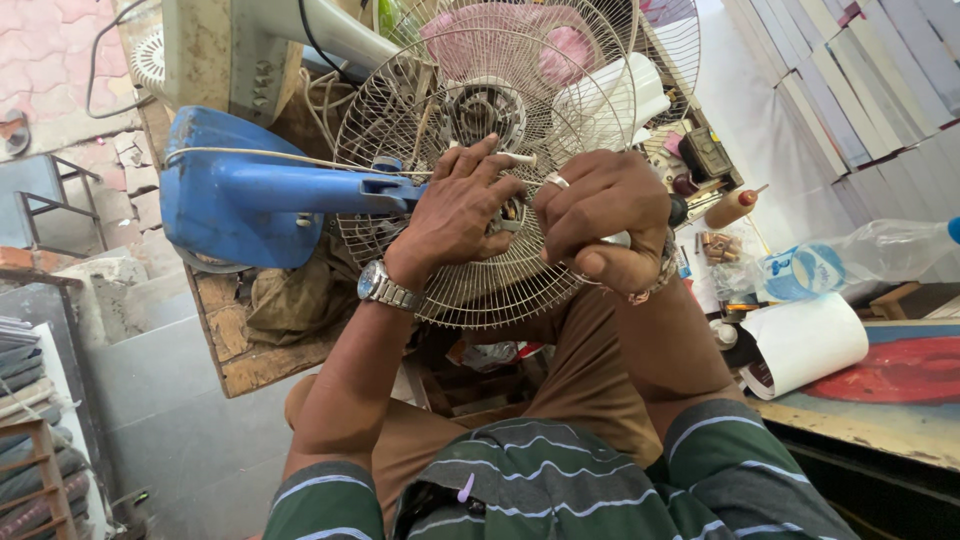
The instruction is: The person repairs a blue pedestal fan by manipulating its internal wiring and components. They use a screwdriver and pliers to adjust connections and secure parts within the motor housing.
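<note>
Fan: a table fan point(300, 190) with a blue stand and base was laid on its side on the wooden worktop point(250, 350), over the person's lap
Guard: a round wire guard point(470, 150), pale and dulled, was faced toward the camera, its thin spokes run out from a central hub to the rim
Hub: the motor hub point(487, 105) was seen through the wires, grey and worn
Cord: a white cord point(260, 155) was stretched across the blue base
Left hand: the left hand point(462, 205), a metal watch at the wrist, was pressed on the guard's centre, fingers bent and closed about the wires
Right hand: the right hand point(600, 215), ringed, was clenched beside it on something at the guard; what was gripped could not be told
Nearby: a white paper roll point(805, 345) and a clear plastic bottle point(860, 255) were lying to the right
</note>
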